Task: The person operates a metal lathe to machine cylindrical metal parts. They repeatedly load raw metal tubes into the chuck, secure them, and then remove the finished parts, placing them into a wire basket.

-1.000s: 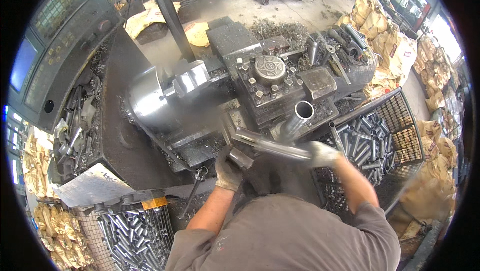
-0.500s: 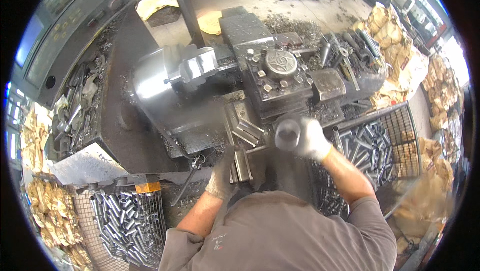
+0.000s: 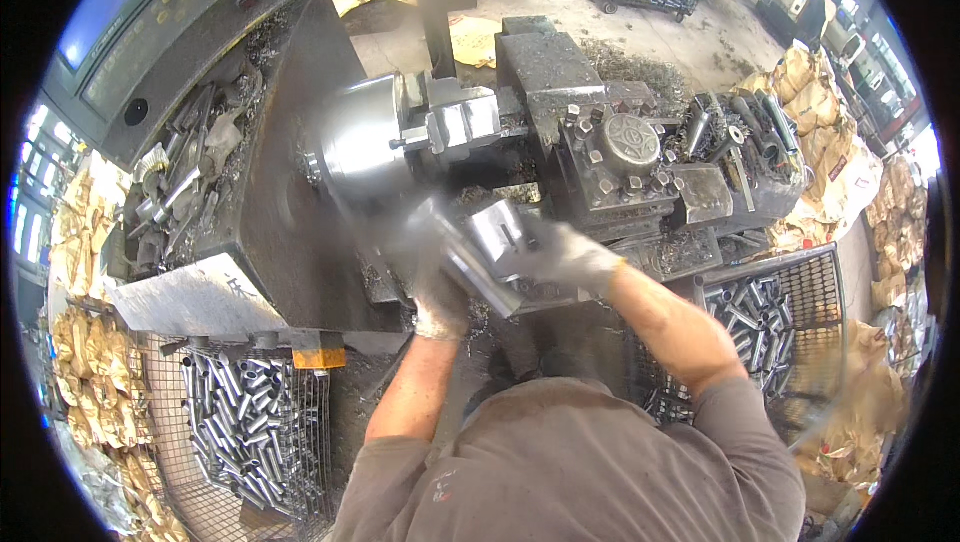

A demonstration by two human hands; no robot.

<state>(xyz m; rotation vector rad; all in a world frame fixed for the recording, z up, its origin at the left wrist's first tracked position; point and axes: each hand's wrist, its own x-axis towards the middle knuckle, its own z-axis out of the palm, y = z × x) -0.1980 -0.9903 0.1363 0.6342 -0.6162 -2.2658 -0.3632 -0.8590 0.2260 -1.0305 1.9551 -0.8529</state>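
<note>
I stand at a metal lathe. A shiny steel tube (image 3: 483,264), blurred by motion, lies slanted across the lathe bed just below the chuck (image 3: 365,142). My gloved right hand (image 3: 565,254) grips its upper right end. Under the tube's lower left part sits my gloved left hand (image 3: 437,294), touching it; how firmly it grips is lost in blur. The chuck's jaws (image 3: 460,122) face right toward the tool post (image 3: 620,147), which carries several bolts.
A wire basket (image 3: 245,422) of steel tubes stands at lower left, and another tube-filled basket (image 3: 770,307) at right. A control panel (image 3: 130,32) fills the upper left. Loose tools lie in a tray (image 3: 185,187) left of the chuck. Sacks (image 3: 905,242) line the right side.
My right hand has carried the tube up and left from beside the right basket to just under the chuck. My left hand rose to meet the tube.
</note>
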